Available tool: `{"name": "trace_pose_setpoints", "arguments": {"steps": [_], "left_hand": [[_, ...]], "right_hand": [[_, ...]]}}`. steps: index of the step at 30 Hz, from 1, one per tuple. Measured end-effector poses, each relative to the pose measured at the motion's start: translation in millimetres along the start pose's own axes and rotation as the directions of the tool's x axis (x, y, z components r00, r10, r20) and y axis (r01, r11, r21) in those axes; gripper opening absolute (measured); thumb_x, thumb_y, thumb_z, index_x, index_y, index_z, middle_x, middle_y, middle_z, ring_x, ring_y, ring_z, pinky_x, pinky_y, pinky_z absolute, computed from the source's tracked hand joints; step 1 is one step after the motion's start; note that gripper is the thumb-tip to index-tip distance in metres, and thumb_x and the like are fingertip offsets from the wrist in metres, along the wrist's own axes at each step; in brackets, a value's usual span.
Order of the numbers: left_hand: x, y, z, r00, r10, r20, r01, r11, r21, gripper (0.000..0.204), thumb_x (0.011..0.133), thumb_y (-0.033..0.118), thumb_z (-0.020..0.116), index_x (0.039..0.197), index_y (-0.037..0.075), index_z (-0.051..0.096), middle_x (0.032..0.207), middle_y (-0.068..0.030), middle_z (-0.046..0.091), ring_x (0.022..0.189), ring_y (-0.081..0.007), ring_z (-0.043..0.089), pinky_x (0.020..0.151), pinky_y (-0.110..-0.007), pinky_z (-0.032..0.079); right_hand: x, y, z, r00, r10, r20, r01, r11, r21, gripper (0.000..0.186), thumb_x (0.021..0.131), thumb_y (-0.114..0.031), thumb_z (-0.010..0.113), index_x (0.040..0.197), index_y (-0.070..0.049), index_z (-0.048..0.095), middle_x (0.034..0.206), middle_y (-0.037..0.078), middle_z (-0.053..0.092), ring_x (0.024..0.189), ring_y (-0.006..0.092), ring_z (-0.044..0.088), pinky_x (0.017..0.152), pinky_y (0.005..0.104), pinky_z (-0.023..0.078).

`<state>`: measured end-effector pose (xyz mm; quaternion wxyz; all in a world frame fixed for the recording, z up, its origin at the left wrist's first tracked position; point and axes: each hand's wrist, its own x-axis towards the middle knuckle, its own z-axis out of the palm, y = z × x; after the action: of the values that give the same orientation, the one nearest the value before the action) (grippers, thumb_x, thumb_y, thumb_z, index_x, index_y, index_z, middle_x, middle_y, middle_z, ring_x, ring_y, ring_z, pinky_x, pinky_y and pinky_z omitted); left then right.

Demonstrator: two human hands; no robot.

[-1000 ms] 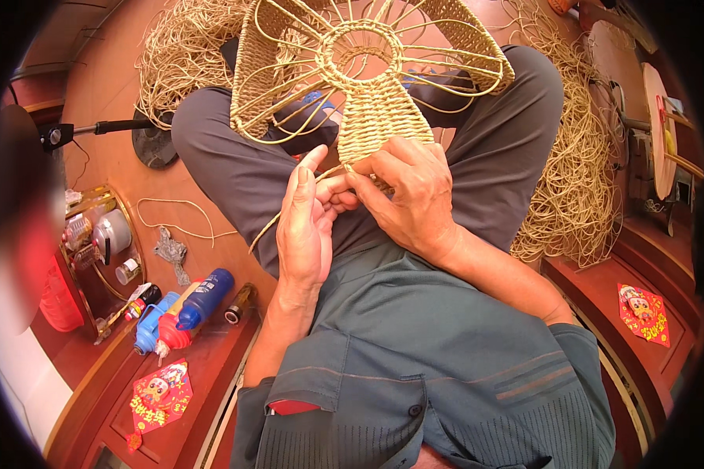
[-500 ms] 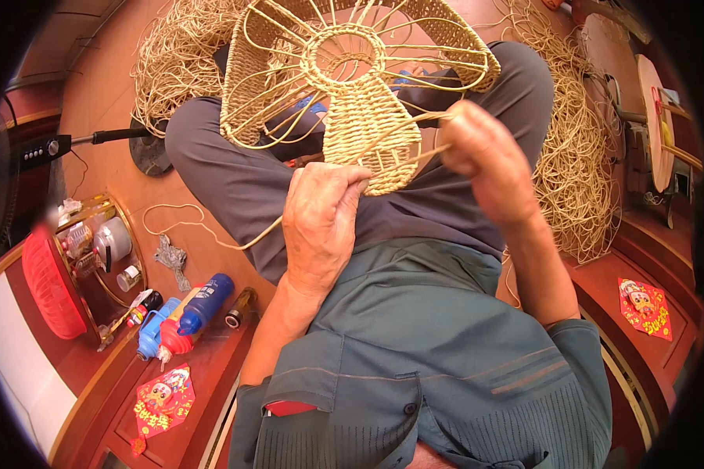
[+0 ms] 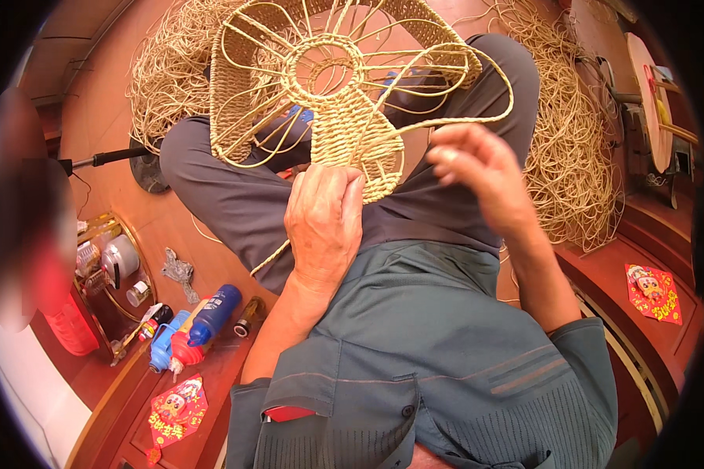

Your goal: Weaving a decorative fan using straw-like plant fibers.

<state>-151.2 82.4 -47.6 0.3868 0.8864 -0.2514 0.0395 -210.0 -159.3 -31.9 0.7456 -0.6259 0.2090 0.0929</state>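
Observation:
A basket [image 3: 344,117] of straw-coloured twisted cord on a spoked frame rests between my knees. It has a ring at its centre, woven side walls and a densely woven panel toward me. My left hand [image 3: 325,219] is closed at the near left edge of that panel, its fingertips partly hidden. A cord tail [image 3: 270,258] comes out below this hand. To the right of the panel my right hand [image 3: 481,176] is raised, fingers apart and bent, with nothing visible in them. A loose cord loop [image 3: 508,98] arches over the frame just above it.
Heaps of cord lie at the far left [image 3: 176,74] and along the right [image 3: 571,156]. At left are a blue bottle [image 3: 215,313], flasks [image 3: 164,344] and a rack with a pot [image 3: 120,258]. A blurred shape [image 3: 23,211] fills the left edge. A round board [image 3: 649,102] stands right.
My right hand has let go of the cord and its fingers have opened. The cord now forms a wide loop to the right. A blurred shape has come in at the left edge.

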Motion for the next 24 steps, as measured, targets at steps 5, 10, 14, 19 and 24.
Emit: {"name": "trace_pose_setpoints", "arguments": {"steps": [5,10,14,19,24], "left_hand": [[-3,4,-10,0.998,0.007,0.069,-0.008,1.000,0.009,0.007,0.091,0.005,0.074,0.098,0.005,0.072,0.091,-0.0109,0.067,0.089,-0.0325,0.062,0.081,-0.043,0.049],[-12,5,0,0.997,-0.036,0.065,0.038,0.999,-0.038,0.011,0.090,0.007,0.074,0.102,0.006,0.073,0.094,-0.0119,0.065,0.092,-0.0337,0.061,0.083,-0.045,0.048],[-17,10,6,0.998,-0.053,-0.028,0.049,0.990,-0.129,0.011,0.091,0.010,0.076,0.099,0.005,0.072,0.094,-0.0104,0.064,0.089,-0.0324,0.060,0.081,-0.043,0.049],[-19,9,-2,0.992,-0.121,-0.032,0.115,0.983,-0.140,0.011,0.090,0.010,0.077,0.097,0.005,0.070,0.095,-0.0108,0.064,0.091,-0.0335,0.061,0.083,-0.044,0.050],[-12,-18,-38,0.985,-0.124,-0.122,0.095,0.971,-0.221,0.010,0.095,0.011,0.077,0.102,0.004,0.074,0.094,-0.0128,0.069,0.087,-0.0278,0.068,0.080,-0.037,0.055]], "right_hand": [[7,25,47,0.978,0.106,0.178,-0.140,0.972,0.188,0.041,0.104,-0.025,0.070,0.135,0.000,0.063,0.120,0.004,0.070,0.108,0.0114,0.066,0.091,0.0301,0.053],[26,66,59,0.978,0.119,0.170,-0.166,0.941,0.295,0.030,0.100,-0.022,0.073,0.119,0.000,0.066,0.104,0.003,0.070,0.088,0.0089,0.064,0.078,0.0263,0.052],[19,40,60,0.985,0.131,0.114,-0.160,0.941,0.299,0.033,0.098,-0.014,0.073,0.128,-0.003,0.066,0.113,0.003,0.073,0.098,0.0104,0.069,0.085,0.0283,0.057],[18,38,69,0.973,0.187,0.133,-0.224,0.898,0.379,0.035,0.098,-0.013,0.073,0.130,-0.003,0.064,0.118,0.006,0.074,0.102,0.0143,0.072,0.090,0.0322,0.059],[20,40,71,0.990,0.116,0.077,-0.137,0.914,0.381,0.037,0.097,-0.010,0.074,0.131,-0.002,0.063,0.120,0.006,0.074,0.106,0.0161,0.072,0.094,0.0355,0.059]]}}
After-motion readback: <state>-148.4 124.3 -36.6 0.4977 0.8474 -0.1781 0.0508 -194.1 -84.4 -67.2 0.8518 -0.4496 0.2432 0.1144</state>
